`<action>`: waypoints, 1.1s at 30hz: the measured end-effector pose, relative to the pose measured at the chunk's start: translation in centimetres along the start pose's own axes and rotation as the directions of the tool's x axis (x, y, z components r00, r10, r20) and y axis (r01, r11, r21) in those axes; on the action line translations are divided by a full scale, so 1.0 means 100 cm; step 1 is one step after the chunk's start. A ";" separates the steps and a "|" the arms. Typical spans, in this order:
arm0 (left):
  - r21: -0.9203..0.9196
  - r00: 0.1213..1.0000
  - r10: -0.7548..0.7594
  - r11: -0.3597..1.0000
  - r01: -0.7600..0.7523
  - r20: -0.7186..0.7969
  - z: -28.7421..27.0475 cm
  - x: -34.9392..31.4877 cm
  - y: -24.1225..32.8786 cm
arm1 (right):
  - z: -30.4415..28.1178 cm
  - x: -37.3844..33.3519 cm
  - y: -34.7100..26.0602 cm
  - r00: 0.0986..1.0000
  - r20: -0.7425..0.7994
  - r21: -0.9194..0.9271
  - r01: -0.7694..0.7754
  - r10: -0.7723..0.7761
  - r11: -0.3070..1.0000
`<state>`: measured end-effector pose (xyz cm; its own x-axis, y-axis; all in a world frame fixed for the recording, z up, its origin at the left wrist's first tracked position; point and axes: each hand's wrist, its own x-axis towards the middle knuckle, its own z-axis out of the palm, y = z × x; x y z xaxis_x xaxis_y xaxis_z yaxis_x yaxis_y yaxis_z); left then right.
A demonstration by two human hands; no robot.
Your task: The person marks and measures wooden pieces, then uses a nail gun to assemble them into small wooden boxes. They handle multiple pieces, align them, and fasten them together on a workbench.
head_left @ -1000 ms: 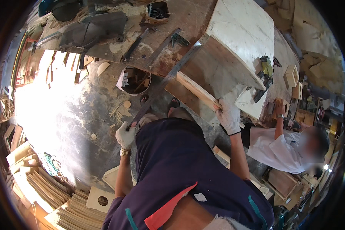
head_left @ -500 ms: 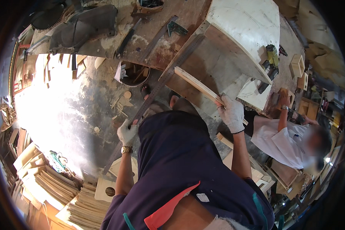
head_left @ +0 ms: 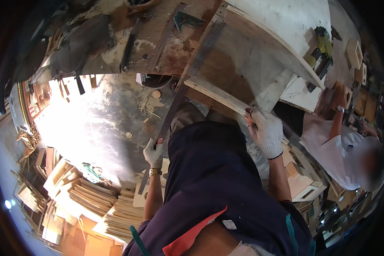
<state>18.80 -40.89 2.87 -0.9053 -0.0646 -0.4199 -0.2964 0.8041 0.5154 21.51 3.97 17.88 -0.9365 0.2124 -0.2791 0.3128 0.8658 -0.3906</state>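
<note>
My left hand (head_left: 153, 152), in a white work glove, grips the lower end of a long metal ruler (head_left: 187, 77) that runs up across a plywood panel (head_left: 243, 59). My right hand (head_left: 266, 132), also gloved, holds the end of a pale wooden strip (head_left: 217, 96) lying along the panel's lower edge. The panel rests tilted against a workbench (head_left: 158, 38). My dark shirt fills the lower middle of the view and hides what is under it.
Another person in a white shirt (head_left: 341, 149) works at the right. A yellow-green power tool (head_left: 320, 47) lies on a white board. Stacks of thin wood sheets (head_left: 102, 200) sit at the lower left. Scraps litter the dusty floor (head_left: 106, 128).
The view has shifted closer to the bench. My right hand slid lower along the wooden strip, and my left hand stayed on the ruler's end.
</note>
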 end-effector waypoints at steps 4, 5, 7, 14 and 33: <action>0.012 0.999 -0.044 0.999 0.044 0.005 -0.001 -0.005 -0.001 | 0.004 -0.002 0.007 0.998 0.055 0.027 -0.019 0.017 0.999; 0.034 0.999 -0.034 0.999 0.033 0.011 -0.002 -0.005 0.000 | 0.004 -0.001 0.008 0.999 0.039 0.025 -0.010 0.009 1.000; 0.059 0.999 -0.033 0.998 0.031 0.035 -0.004 -0.005 0.001 | 0.003 0.001 0.009 1.000 0.024 0.035 0.002 -0.003 0.999; 0.091 0.994 -0.067 0.994 0.059 0.085 -0.005 -0.003 0.008 | -0.001 0.002 0.012 1.000 0.018 0.065 0.012 -0.013 0.998; -0.102 0.979 -0.091 0.992 0.073 -0.180 -0.072 -0.013 -0.087 | 0.030 -0.011 0.005 0.977 -0.213 -0.281 -0.046 -0.015 0.958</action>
<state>20.40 -52.03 4.31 -0.9147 -0.2428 -0.3232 -0.3912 0.7327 0.5568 23.22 2.85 15.37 -0.9534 0.2909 -0.0798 0.2986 0.9475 -0.1146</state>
